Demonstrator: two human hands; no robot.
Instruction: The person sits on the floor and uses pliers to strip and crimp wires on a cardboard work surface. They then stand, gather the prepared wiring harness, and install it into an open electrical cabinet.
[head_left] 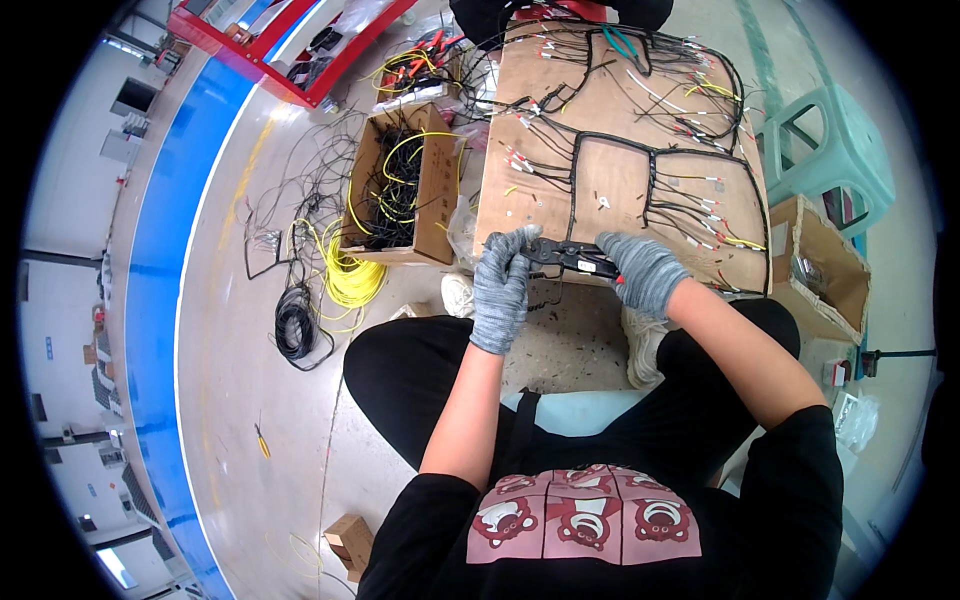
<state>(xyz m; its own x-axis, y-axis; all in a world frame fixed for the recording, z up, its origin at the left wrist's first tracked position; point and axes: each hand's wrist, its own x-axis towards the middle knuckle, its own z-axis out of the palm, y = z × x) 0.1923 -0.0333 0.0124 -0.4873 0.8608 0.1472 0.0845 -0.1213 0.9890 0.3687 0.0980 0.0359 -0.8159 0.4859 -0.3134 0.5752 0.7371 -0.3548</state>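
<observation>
My right hand [645, 273] grips labelled pliers [572, 259]; my left hand [502, 288] meets their head, grip I can't tell; left, a box [436, 195] holds wires [396, 188].

1 green stool [858, 145]; apparently 1 red rack [246, 64].

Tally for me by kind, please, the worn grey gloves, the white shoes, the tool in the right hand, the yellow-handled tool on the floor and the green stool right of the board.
Grey gloves: 2
White shoes: 2
Black plier-like tool in the right hand: 1
Yellow-handled tool: 1
Green stool: 1
Total: 7
</observation>
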